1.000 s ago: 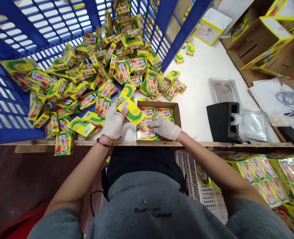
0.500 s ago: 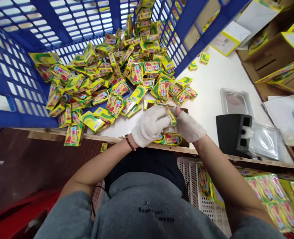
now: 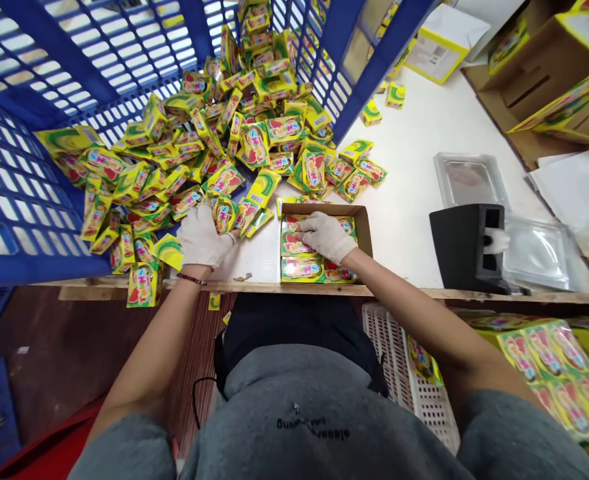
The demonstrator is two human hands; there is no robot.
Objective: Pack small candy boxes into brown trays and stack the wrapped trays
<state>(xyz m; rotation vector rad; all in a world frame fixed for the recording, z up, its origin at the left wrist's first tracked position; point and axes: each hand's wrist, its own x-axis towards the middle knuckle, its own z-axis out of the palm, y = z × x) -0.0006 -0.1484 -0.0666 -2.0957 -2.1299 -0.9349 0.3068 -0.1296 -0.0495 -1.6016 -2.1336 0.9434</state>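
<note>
Both my hands wear white knit gloves. My left hand (image 3: 202, 235) is at the front of a heap of yellow and green printed packets (image 3: 224, 153), its fingers closed on a packet (image 3: 223, 215). My right hand (image 3: 327, 237) lies flat on packets inside an open cardboard box (image 3: 324, 209), its fingers apart. The box stands on the white table near its front edge, and my right hand hides part of its contents. A few loose packets lie against the box's far side.
A blue lattice crate (image 3: 79, 60) surrounds the heap at the back left. To the right stand a black holder (image 3: 459, 250) and clear plastic trays (image 3: 537, 253). Cardboard cartons (image 3: 539, 80) are at the top right. A white crate (image 3: 414, 380) and stacked packets (image 3: 549, 373) are below the table.
My hands have moved apart. My left hand has gone left to the heap and my right hand has come down into the box. The packet held over the box earlier no longer shows there.
</note>
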